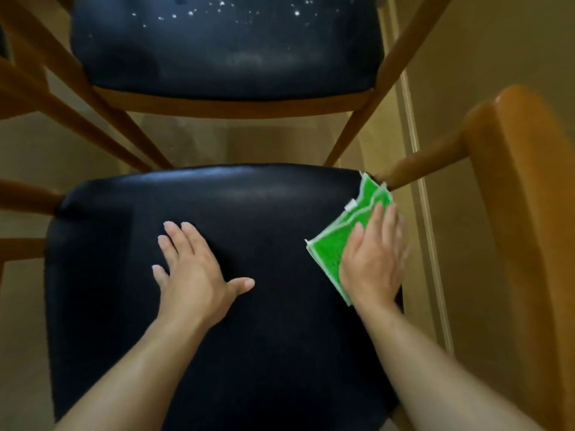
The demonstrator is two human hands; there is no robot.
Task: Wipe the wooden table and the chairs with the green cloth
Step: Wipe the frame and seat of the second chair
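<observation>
Here the right hand (pixel 371 259) pressed the folded green cloth (pixel 345 234) flat, fingers straight, on the right edge of the near chair's dark seat (pixel 217 306), beside the wooden back post (pixel 417 166). The left hand (pixel 193 272) lay open and spread on the seat's middle, holding nothing. The cloth's long axis ran diagonally, its far corner pointing up and right toward the post. Likely risks: the cloth, so near the edge, could slide off the seat; the speckled far chair (pixel 224 48) could be missed.
</observation>
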